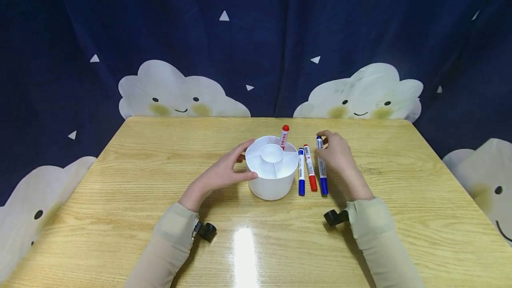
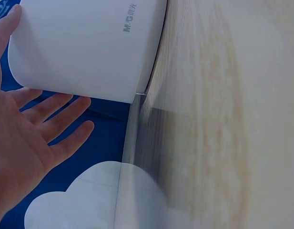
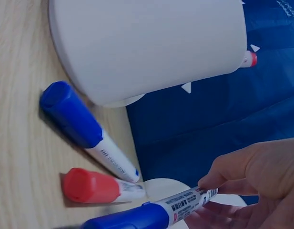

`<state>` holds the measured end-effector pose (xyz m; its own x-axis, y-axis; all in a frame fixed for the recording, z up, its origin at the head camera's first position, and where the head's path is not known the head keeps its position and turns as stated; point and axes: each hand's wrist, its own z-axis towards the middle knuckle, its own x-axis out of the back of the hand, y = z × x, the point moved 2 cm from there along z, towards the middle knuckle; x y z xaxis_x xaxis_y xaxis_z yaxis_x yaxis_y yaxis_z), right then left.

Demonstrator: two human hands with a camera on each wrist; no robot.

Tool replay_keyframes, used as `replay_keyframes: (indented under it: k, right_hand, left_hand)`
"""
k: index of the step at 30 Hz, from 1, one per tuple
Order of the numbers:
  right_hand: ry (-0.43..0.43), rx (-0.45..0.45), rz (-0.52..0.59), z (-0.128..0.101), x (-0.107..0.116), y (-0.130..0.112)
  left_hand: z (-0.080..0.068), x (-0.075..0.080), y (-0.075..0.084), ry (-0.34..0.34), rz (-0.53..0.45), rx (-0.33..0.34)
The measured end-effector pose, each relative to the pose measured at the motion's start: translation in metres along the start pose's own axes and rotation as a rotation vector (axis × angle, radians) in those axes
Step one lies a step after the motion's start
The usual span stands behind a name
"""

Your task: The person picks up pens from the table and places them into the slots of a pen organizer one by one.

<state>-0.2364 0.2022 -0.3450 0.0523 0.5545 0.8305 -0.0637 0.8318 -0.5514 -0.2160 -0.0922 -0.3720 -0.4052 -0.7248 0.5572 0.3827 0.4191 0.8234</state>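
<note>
A white round pen holder [image 1: 272, 186] with several compartments stands mid-table, and a red marker [image 1: 284, 137] stands upright in its far side. My left hand [image 1: 242, 161] cups the holder's left wall; in the left wrist view the fingers [image 2: 56, 107] are straight and spread beside the holder [image 2: 89, 47]. To the right of the holder lie a blue marker [image 1: 301, 172], a red marker [image 1: 310, 168] and a second blue marker [image 1: 322, 170], side by side. My right hand [image 1: 325, 142] pinches the far end of this second blue marker [image 3: 156, 212], which still lies on the table.
The wooden table [image 1: 140, 168] stands against a dark blue curtain [image 1: 256, 34] printed with white clouds. A small black camera sits on each wrist, left [image 1: 208, 231] and right [image 1: 334, 217].
</note>
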Motion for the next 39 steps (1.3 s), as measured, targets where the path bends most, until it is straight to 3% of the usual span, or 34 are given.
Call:
replay_keyframes:
  k: [8,18,39]
  right_hand:
    - [0.037,-0.008,0.033,-0.006,0.011,-0.011]
    - [0.181,0.058,0.082,-0.017,0.024,-0.029]
    - [0.399,0.199,0.187,-0.034,0.041,-0.050]
  left_hand:
    - [0.000,0.000,0.000,0.007,0.006,0.001]
    - [-0.001,0.000,0.000,0.004,-0.001,0.002]
    - [-0.001,0.000,0.001,0.008,0.024,0.009]
